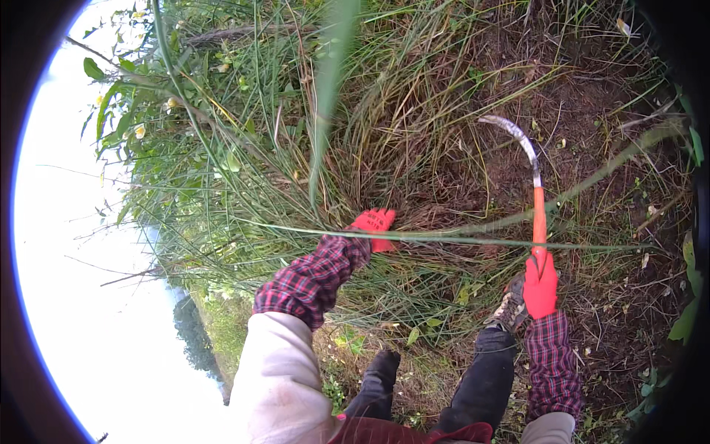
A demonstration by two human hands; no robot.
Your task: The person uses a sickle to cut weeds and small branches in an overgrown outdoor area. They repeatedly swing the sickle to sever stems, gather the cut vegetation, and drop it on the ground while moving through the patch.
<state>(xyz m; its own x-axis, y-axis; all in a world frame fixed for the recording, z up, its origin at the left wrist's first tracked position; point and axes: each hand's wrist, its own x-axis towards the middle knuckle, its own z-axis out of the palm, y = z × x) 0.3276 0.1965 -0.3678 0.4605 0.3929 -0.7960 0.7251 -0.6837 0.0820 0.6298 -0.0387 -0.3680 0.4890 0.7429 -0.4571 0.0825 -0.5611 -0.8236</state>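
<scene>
My right hand (540, 286), in a red glove, is closed round the orange handle of a sickle (539, 216). The curved metal blade points up the picture, its tip bending left over grass and bare soil. My left hand (378, 228), in a red glove bearing writing, is at the base of a clump of long green and brown grass (355, 150), left of the sickle. Its fingers are partly hidden, so whether they grip stems cannot be told. A long green blade of grass crosses in front of the left wrist and the sickle handle.
My shoe (507, 308) and dark trouser legs are below the grass, near my right hand. Leafy branches with pale flowers (140, 131) stand at the upper left. Dry litter covers the reddish soil (599, 122) at the right. A blurred leaf hangs close to the camera.
</scene>
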